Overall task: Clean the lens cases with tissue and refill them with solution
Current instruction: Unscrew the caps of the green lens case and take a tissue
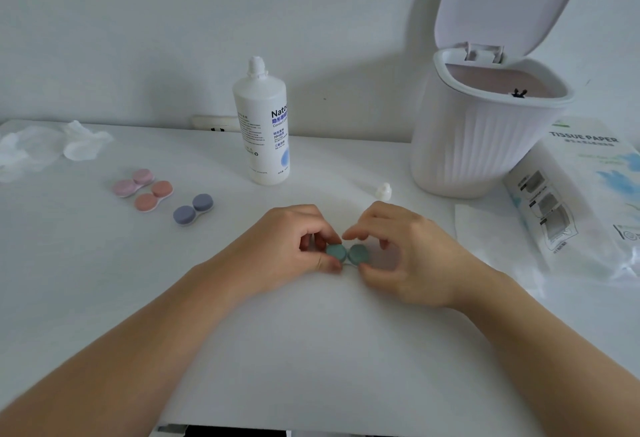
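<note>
1. The white tabletop (311, 350) carries everything, with the work kept at its middle, close to the person.
2. A white bin (485, 145) is stood at the back right with its lid raised, probably ready for used tissue; a tissue paper pack (585, 194) lies beside it.
3. The solution bottle (261, 128) is stood upright behind the hands with its cap off; the small cap (383, 191) is left near the bin.
4. Crumpled tissues (52, 149) are left at the far left.
5. Pink (133, 183), orange (154, 195) and purple (193, 209) cases lie capped at the left, apparently set aside.
6. The teal lens case (347, 254) is held on the tabletop, its long axis running left to right, caps upward.
7. The left hand (291, 246) pinches the left cap; the right hand (398, 249) pinches the right cap, likely for twisting.
</note>
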Demonstrator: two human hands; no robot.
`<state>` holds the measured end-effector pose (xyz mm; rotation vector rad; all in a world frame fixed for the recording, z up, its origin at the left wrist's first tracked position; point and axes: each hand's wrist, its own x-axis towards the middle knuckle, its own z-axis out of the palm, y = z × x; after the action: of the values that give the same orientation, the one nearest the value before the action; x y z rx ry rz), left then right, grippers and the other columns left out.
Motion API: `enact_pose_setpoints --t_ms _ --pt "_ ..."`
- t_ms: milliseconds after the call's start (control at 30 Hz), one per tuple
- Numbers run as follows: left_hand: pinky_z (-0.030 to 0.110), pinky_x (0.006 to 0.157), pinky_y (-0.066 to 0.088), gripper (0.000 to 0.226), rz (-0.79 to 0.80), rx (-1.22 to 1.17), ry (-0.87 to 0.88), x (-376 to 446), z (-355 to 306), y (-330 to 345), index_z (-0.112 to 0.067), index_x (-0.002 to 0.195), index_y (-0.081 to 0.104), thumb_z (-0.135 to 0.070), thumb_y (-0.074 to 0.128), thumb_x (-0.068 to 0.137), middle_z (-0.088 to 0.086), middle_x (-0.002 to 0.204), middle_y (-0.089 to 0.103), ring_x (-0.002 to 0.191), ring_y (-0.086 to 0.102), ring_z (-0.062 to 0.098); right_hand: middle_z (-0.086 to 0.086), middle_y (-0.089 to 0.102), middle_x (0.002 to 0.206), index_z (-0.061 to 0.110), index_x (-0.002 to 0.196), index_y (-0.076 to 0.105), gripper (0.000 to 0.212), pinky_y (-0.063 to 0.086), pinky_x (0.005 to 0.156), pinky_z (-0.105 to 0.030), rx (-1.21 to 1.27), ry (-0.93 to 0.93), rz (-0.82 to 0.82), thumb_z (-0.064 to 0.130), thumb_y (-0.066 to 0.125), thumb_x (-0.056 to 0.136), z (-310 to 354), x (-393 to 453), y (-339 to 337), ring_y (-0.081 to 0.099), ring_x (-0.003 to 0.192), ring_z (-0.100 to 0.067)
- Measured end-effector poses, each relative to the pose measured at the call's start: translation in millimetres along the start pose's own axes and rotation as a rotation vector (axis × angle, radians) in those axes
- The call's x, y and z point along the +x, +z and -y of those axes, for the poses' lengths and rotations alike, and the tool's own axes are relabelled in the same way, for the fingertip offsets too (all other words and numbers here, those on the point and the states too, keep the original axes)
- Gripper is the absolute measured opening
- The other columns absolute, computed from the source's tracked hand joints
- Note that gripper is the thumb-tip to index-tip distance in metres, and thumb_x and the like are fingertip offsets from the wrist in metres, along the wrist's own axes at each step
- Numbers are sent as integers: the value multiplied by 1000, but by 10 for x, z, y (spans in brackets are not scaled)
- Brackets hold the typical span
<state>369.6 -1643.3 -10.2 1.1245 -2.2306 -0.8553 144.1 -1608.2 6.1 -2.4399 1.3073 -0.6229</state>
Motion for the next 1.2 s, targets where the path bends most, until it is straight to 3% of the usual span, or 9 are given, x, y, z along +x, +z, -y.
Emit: enact_pose_setpoints --t_ms 100,200,333,433,600,700,767,933,1200 --pt "12 65 41 24 0 1 5 3 8 -4 -27 89 77 -30 91 70 -15 89 61 72 57 6 14 57 79 26 91 71 22 48 66 -29 -45 26 -68 43 76 80 16 31 29 53 74 -7" --pt "11 65 41 25 1 7 7 9 14 -4 -28 89 77 -31 92 70 -17 89 61 72 57 5 13 57 76 26 89 71 12 50 68 -38 -12 22 -36 34 74 80 16 36 41 54 74 -11" --pt "11 64 40 24 -6 8 14 8 25 7 -26 89 77 -28 92 70 -16 89 62 71 57 6 14 61 89 29 104 71 28 52 75 -35 5 2 -7 33 68 77 -16 1 -6 57 85 -10" --pt "12 64 40 24 -7 8 11 14 31 9 -26 89 77 -29 92 70 -15 89 61 71 56 7 13 61 82 27 97 72 24 52 69 -37 -22 23 -80 42 75 79 5 14 25 57 80 -11" --pt "15 63 42 24 -1 2 7 16 24 1 -29 89 77 -30 91 70 -15 87 61 70 55 7 13 58 87 25 101 72 23 49 77 -30 -14 -15 1 25 72 77 -20 20 37 53 83 -9" --pt "14 64 41 23 -5 -3 6 13 21 2 -30 87 76 -29 91 71 -15 87 61 70 55 7 17 59 96 28 112 68 37 44 82 -18 34 12 16 40 73 77 -41 -3 14 53 89 -4" --pt "13 64 41 22 -7 -2 9 11 22 2 -29 87 76 -30 91 71 -15 87 61 70 55 7 16 59 92 28 110 68 37 46 80 -21 24 36 -8 46 73 79 -48 -1 27 54 88 -5" --pt "20 63 43 24 -11 -5 10 5 8 0 -28 89 77 -31 91 70 -13 85 61 70 54 9 14 53 80 23 93 72 11 41 71 -23 -2 -12 -20 28 75 85 -51 11 63 51 78 -8" --pt "22 67 45 22 4 -14 -9 0 -1 -5 -27 89 78 -26 91 72 -20 83 59 71 53 9 0 63 89 22 109 75 25 47 74 -21 299 103 -178 8 74 87 -216 -29 -69 57 76 -18"
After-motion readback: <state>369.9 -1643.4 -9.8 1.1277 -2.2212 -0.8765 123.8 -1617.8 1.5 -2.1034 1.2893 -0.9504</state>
